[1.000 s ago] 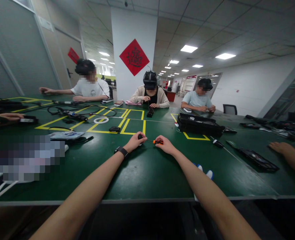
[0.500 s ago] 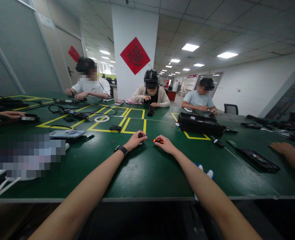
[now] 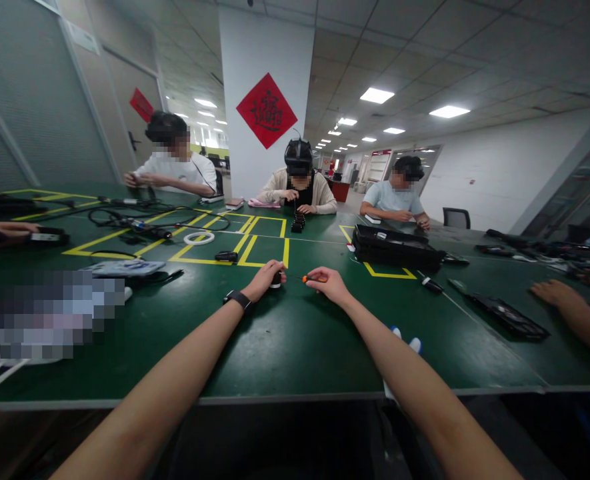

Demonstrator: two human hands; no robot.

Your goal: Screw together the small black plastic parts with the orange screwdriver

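Orange marks the handle of a small screwdriver [image 3: 309, 279] pinched in the fingers of the right hand [image 3: 327, 285], out near the middle of the green table [image 3: 295, 347]. Its long axis runs nearly level and crosswise, handle at the right, thin shaft pointing left toward a small dark object [image 3: 275, 279] that the left hand [image 3: 263, 281] closes around from the side. Whether the tip touches that object cannot be told; it is too small. The dark object stands on the table between the two hands, just at the left fingertips, and the screwdriver bridges the gap from the right hand to it. A dark watch [image 3: 238, 300] sits on the left wrist.

Beyond the hands, yellow tape lines [image 3: 247, 249] mark boxes on the table, with a white ring [image 3: 198, 238] and a tangle of black cables [image 3: 139, 223] to the left. A long black case [image 3: 395, 247] lies to the right. Three people wearing head gear sit along the far side, and another person's hand [image 3: 549, 292] rests on the table at the right edge.
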